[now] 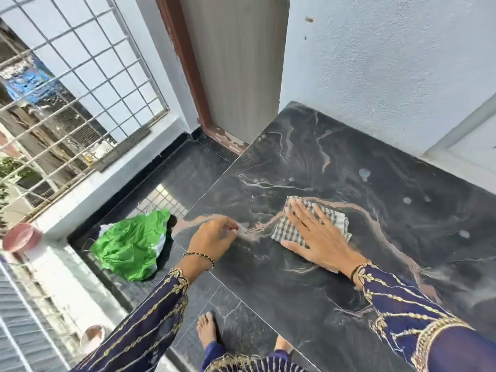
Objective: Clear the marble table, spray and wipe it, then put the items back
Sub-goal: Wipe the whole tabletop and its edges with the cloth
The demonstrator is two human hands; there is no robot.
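The right hand [319,234] lies flat on the folded grey-and-white checked cloth [332,217]. Its grip is spread wide, with the fingers straight, and presses the cloth on the dark marble desk with pink veins [349,162]. The cloth is around the middle of the desk. The left hand [212,237] is near it, at the left edge of the desk, with the fingers bent down to the surface. Whether this grip pinches something I cannot tell (the fingertips are blurred). Some pale wet spots [364,173] are on the desk towards the wall. A crumpled green plastic bag [128,248] lies on the dark floor [193,167] left of the desk.
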